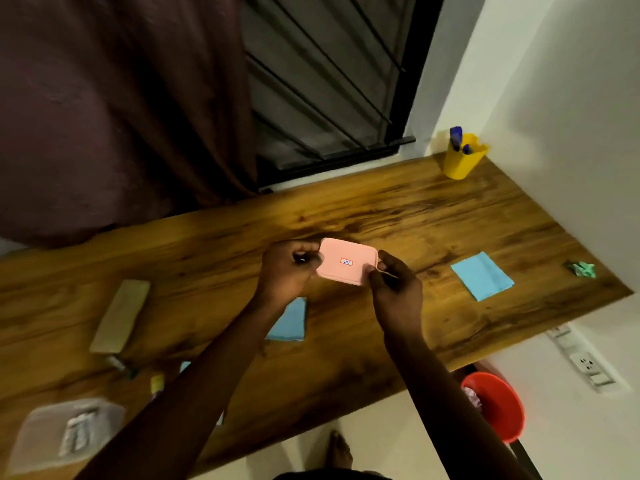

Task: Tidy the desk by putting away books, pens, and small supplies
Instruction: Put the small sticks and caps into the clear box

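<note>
Print on the label of the pink case (341, 261) too small to be read, blue sheet (289, 322) below the pink case partly covered by a forearm (214, 358), clear container (65, 434) far lower left of it blurred, contents not made out.

Brown wood-grain desk (381, 209), yellow plastic pen cup (462, 161) upright at its far right corner, light blue square paper sheet (482, 276) right of centre, crumpled green paper wad (582, 269) by the right edge, second light blue sheet (291, 322) near the middle, flat beige oblong block (120, 315) at left, clear plastic lidded box (62, 434) at the near left
</note>
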